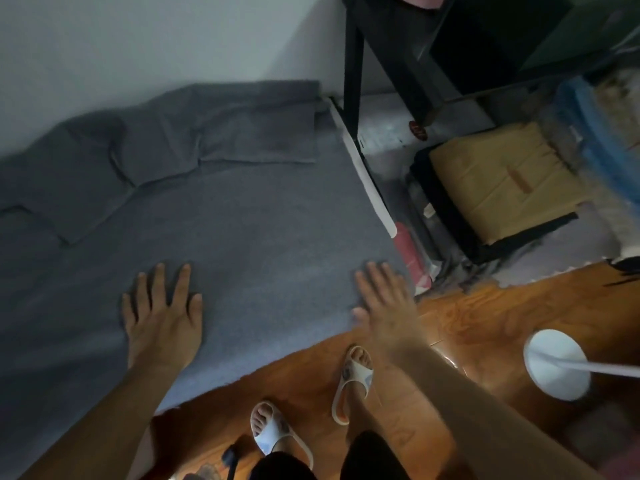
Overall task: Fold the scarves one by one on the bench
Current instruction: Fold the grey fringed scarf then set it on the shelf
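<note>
While flat, fingers (162, 289) on scarf (242, 254)

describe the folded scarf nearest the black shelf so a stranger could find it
Start at the black metal shelf by the white wall. Left of its leg, along the wall, lies a row of folded grey scarves. It is the rightmost scarf, a neat flat rectangle, the one furthest from both hands.

**Dim corner with wood floor and stacked storage**

A plain pale wall (138, 39) rises at the back, shadowed in low light. Glossy orange-brown wood flooring (485, 323) catches a small glare. To the right stands a black metal rack (353, 74), with a taped cardboard box (498, 181) beneath and blue plastic-wrapped bundles (595, 133) beside it. A white round lamp base (557, 365) sits on the floor.
</note>
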The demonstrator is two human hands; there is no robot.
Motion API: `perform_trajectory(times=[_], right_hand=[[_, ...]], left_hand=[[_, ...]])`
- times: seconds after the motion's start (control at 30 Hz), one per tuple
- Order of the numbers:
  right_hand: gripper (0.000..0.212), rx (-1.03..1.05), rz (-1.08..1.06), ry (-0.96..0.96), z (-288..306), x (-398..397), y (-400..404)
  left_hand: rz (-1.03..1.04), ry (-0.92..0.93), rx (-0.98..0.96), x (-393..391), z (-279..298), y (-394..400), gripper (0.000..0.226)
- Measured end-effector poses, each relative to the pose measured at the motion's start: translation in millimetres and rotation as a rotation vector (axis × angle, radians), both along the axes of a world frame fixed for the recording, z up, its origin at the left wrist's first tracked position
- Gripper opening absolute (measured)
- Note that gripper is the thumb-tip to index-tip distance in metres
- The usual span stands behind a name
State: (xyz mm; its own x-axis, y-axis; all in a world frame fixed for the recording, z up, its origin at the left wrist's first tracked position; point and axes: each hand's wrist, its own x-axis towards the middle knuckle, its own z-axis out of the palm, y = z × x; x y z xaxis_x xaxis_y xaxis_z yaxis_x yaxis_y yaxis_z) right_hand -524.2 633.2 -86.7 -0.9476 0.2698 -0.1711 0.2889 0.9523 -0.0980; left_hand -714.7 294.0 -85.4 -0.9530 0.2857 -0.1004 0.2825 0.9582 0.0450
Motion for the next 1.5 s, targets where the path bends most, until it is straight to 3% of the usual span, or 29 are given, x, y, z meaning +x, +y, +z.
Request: perform_trajectory(times=[0.1,0.27,0.37,0.43,0.53,0.73,0.83,0.87,0.97,1.07,1.17,1.27,1.37,1.5], right_hand=[[0.063,-0.067,-0.269,0.007,12.8,26.3,50.6],[0.046,-0.037,-0.43,0.221,29.9,15.8,33.9],[0.065,-0.239,-0.67,0.133,29.4,-1.1,24.2],[0.071,-0.319,-0.786,0.12,31.9,-11.1,21.8],[0.077,-0.419,-0.9,0.106,39.9,-22.5,19.9],[0.061,-0.354,-0.824,-0.172,60.2,-31.5,19.5],[0.066,-0.371,-0.705,-0.114,66.8,-25.2,6.8],[0.058,-0.468,-0.709,-0.05,71.7,-20.0,0.2],[0.022,-0.735,-0.757,-0.006,71.9,1.5,-3.7],[0.023,-0.834,-0.782,-0.047,63.8,15.3,0.1],[0.013,-0.978,-0.836,0.031,76.8,1.7,9.9],[0.013,-1.237,-0.924,0.156,114.9,-41.9,17.6],[0.026,-1.368,-1.035,0.186,150.8,-93.6,24.2],[0.029,-1.326,-1.06,0.166,144.1,-159.8,52.4]], left_hand=[[0.012,-0.008,-0.017,-0.5,-1.4,-1.8,0.066],[0.09,-0.129,0.035,0.9,14.6,-5.7,0.063],[0.469,-0.007,0.259,18.4,25.9,-58.6,0.059],[0.777,-0.01,0.315,42.5,31.0,-106.0,0.068],[0.957,-0.055,0.336,69.4,35.1,-155.8,0.08],[0.997,-0.198,0.236,58.1,40.0,-179.7,0.09],[0.953,-0.275,0.194,57.4,44.2,-183.6,0.077],[0.898,-0.295,0.218,59.2,47.4,-186.4,0.065],[0.734,-0.374,0.456,74.4,51.3,-205.3,0.041],[0.731,-0.514,0.669,92.0,52.2,-226.2,0.049],[0.695,-0.606,1.083,77.6,70.6,-229.4,0.029],[0.752,-0.678,1.423,27.2,116.9,-214.1,0.034],[0.815,-0.671,1.521,-36.0,141.5,-200.2,0.031],[1.014,-0.556,1.496,-102.1,133.8,-183.7,0.021]])
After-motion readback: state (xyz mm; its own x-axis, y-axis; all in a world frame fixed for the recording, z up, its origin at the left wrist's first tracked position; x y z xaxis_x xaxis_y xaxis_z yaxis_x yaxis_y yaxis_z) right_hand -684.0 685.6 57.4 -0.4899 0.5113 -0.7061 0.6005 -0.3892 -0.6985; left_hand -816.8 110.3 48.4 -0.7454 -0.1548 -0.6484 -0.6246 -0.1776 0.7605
